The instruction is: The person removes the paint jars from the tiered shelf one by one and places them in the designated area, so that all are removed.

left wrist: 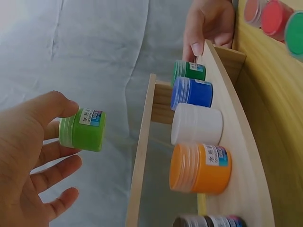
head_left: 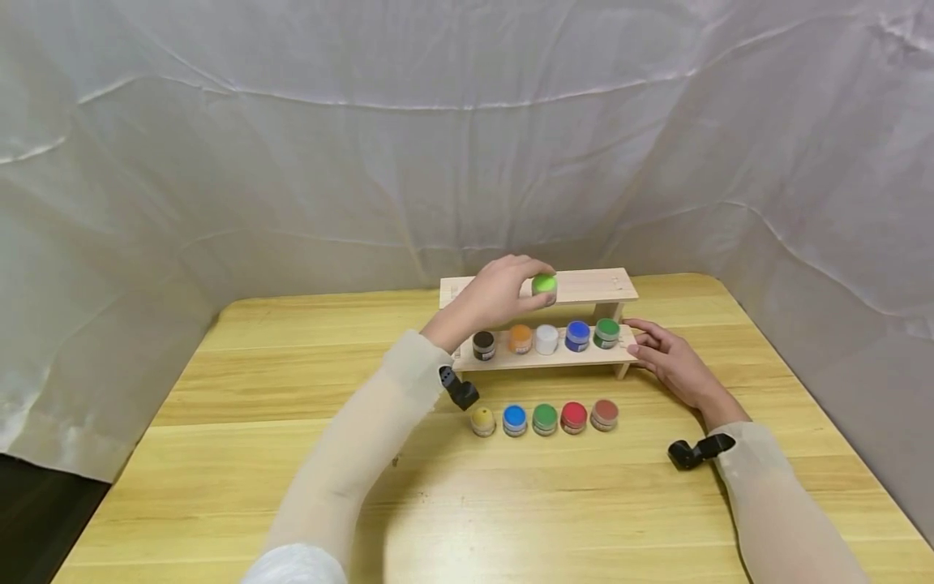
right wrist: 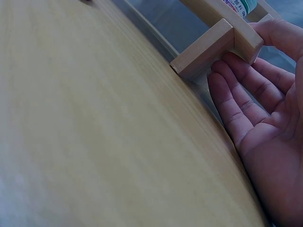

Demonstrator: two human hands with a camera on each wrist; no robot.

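My left hand (head_left: 502, 290) pinches a light green paint jar (left wrist: 85, 130) between thumb and fingers. In the left wrist view, a gap separates this jar from the edge of the wooden rack's upper shelf (head_left: 593, 285). At the rack's right end, my right hand (head_left: 674, 367) grips the lower shelf (head_left: 540, 360), its thumb at the top and its fingers (right wrist: 241, 71) underneath. Along that lower shelf stand a black jar (head_left: 484, 345), an orange jar (left wrist: 201, 168), a white jar (left wrist: 196, 124), a blue jar (left wrist: 191, 93) and a dark green jar (head_left: 606, 333).
On the wooden table (head_left: 219, 487), before the rack, stands a row of jars: yellow (head_left: 482, 422), light blue (head_left: 514, 420), green (head_left: 544, 418), red (head_left: 573, 417) and brownish red (head_left: 604, 414). Grey cloth (head_left: 328, 178) hangs behind and along the sides.
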